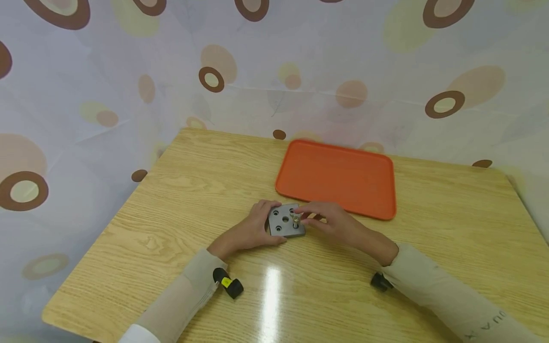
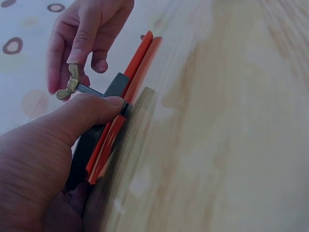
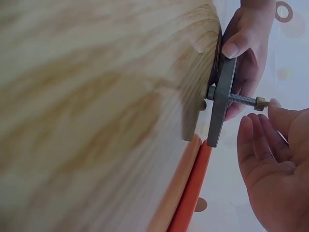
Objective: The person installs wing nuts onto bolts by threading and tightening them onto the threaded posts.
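Observation:
A grey metal plate (image 1: 280, 228) with several holes is held by its left edge in my left hand (image 1: 255, 228), thumb along the near side. In the left wrist view, the left thumb (image 2: 91, 112) lies against the plate. A threaded bolt (image 3: 241, 99) passes through the plate, its head (image 3: 211, 93) showing on the underside. On the bolt's end sits a brass wing nut (image 2: 72, 83). My right hand (image 1: 332, 221) has its fingers about this wing nut, a fingertip touching one wing. In the right wrist view, the right thumb (image 3: 280, 116) meets the nut.
An orange-red tray (image 1: 336, 176) lies on the wooden table (image 1: 193, 190) just beyond the plate and the right hand. A patterned cloth (image 1: 300, 62) hangs behind the table. Both sleeves carry a black wrist device (image 1: 227, 283).

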A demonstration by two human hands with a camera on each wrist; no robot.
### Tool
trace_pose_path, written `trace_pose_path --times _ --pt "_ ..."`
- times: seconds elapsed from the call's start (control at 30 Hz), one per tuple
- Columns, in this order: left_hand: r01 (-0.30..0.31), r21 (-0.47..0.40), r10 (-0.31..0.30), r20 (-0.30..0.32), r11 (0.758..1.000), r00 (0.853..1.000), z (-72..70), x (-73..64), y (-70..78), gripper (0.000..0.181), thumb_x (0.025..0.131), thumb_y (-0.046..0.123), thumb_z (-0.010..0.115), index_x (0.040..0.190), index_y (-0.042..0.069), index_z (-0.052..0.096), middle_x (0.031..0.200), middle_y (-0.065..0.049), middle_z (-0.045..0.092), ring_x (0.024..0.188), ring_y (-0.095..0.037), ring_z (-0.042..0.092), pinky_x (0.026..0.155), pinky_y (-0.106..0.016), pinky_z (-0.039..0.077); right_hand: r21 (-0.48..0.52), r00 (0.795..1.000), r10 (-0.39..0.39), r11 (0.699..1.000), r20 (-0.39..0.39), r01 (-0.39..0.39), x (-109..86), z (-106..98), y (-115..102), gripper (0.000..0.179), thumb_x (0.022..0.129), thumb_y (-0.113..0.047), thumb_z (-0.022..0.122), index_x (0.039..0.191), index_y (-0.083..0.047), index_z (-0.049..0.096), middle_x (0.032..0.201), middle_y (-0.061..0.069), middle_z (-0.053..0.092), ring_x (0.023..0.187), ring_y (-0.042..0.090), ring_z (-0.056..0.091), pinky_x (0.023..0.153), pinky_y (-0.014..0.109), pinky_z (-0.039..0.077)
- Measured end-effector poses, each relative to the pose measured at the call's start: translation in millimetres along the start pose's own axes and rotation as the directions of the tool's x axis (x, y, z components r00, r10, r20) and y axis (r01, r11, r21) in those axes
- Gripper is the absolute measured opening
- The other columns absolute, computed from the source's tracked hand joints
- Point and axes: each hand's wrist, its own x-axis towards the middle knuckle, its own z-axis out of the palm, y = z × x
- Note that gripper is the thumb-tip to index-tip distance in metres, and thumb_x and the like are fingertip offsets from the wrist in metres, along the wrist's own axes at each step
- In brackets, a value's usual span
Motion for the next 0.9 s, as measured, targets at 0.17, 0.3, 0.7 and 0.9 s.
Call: trace_pose_path --times 0.17,0.3,0.7,0.9 --pt "0.002 -0.004 -0.002 0.006 1.0 1.0 -1.8 -0.4 2.9 0.085 0.075 0.044 0.075 0.14 0.015 0.029 0.131 -0.004 0.033 0.107 -0.016 0.035 0.088 -0.034 0.036 0.005 0.999 0.015 1.0 0.032 -0.015 1.4 0.9 -0.4 0.035 0.089 -0.009 0.06 0.124 -0.004 0.057 0.117 0.005 0.061 0.097 0.014 0.059 0.077 0.029 0.049" --pt "-0.001 0.004 0.0 0.006 1.0 1.0 -2.2 0.1 3.3 0.085 0.075 0.043 0.074 0.14 0.014 0.029 0.131 -0.005 0.033 0.108 -0.017 0.035 0.089 -0.033 0.035 -0.003 0.999 0.025 1.0 0.039 -0.025 2.1 1.0 -0.7 0.037 0.089 -0.011 0.06 0.125 -0.004 0.057 0.118 0.005 0.06 0.098 0.013 0.059 0.077 0.029 0.049" --pt "-0.001 0.011 0.001 0.0 1.0 1.0 -1.2 0.3 0.3 0.085 0.074 0.044 0.075 0.14 0.015 0.03 0.13 -0.004 0.034 0.107 -0.016 0.035 0.088 -0.033 0.035 0.0 0.997 0.078 0.997 0.029 -0.078 3.0 1.3 -4.7 0.037 0.088 -0.015 0.063 0.124 -0.005 0.058 0.117 0.005 0.061 0.1 0.014 0.058 0.078 0.031 0.049" --pt "0.013 0.011 -0.013 0.005 1.0 1.0 -1.5 -0.2 1.7 0.085 0.074 0.044 0.075 0.141 0.016 0.03 0.13 -0.004 0.034 0.106 -0.015 0.035 0.087 -0.032 0.036 -0.024 0.995 0.099 0.995 0.007 -0.098 1.9 1.4 -4.0 0.038 0.084 -0.015 0.067 0.121 -0.006 0.06 0.115 0.003 0.062 0.097 0.014 0.059 0.077 0.028 0.049"
